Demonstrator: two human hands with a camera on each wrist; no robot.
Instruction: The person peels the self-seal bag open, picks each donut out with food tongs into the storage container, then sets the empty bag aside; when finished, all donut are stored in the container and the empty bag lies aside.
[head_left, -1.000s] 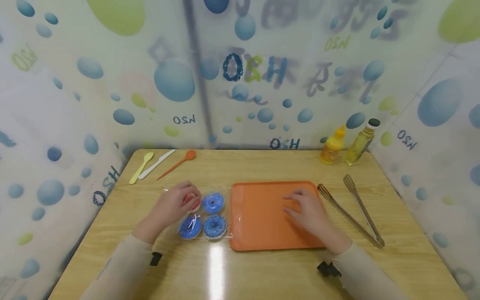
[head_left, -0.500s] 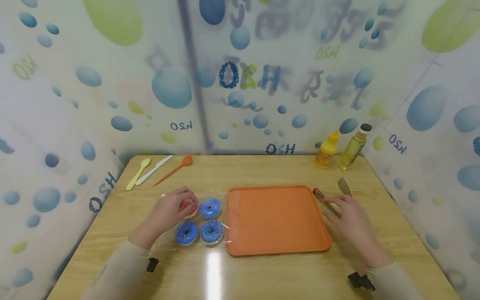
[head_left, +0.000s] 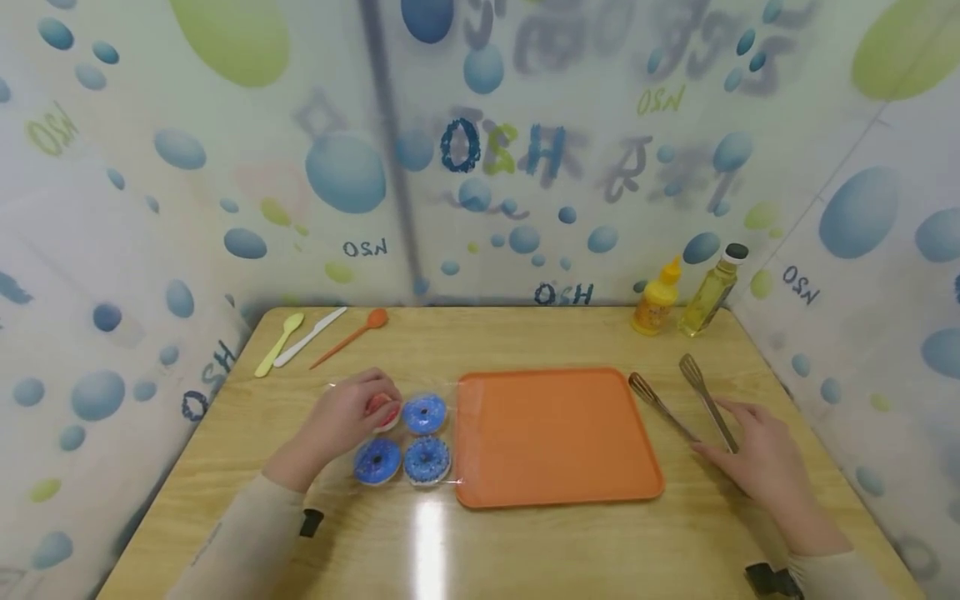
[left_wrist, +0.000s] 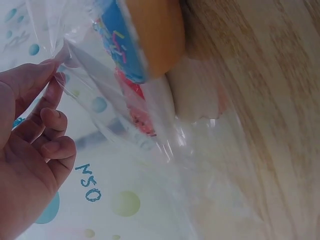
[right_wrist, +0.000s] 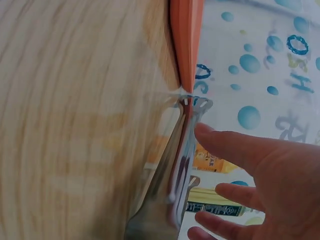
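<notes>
My left hand [head_left: 341, 425] pinches a clear plastic bag [left_wrist: 95, 75] between thumb and forefinger, as the left wrist view shows. Inside the bag lie toy donuts: several blue-iced ones, such as the sprinkled blue donut [head_left: 427, 460], and a red-iced donut [head_left: 382, 411] partly hidden behind my fingers. Metal tongs [head_left: 708, 404] lie spread on the table at the right. Over their arms my right hand [head_left: 772, 467] hovers with thumb and fingers apart. In the right wrist view its thumb is close beside the tongs [right_wrist: 172, 185], and nothing is gripped.
An orange tray [head_left: 558, 437] lies between the bag and the tongs. Behind the tongs stand a yellow squeeze bottle [head_left: 657, 300] and an oil bottle [head_left: 711, 293]. At the back left lie a yellow spoon [head_left: 281, 343], a white knife [head_left: 309, 337] and an orange spoon [head_left: 352, 337].
My right hand has moved right, from above the orange tray to the tongs. The left hand stays at the bag of donuts; the head view has shifted slightly.
</notes>
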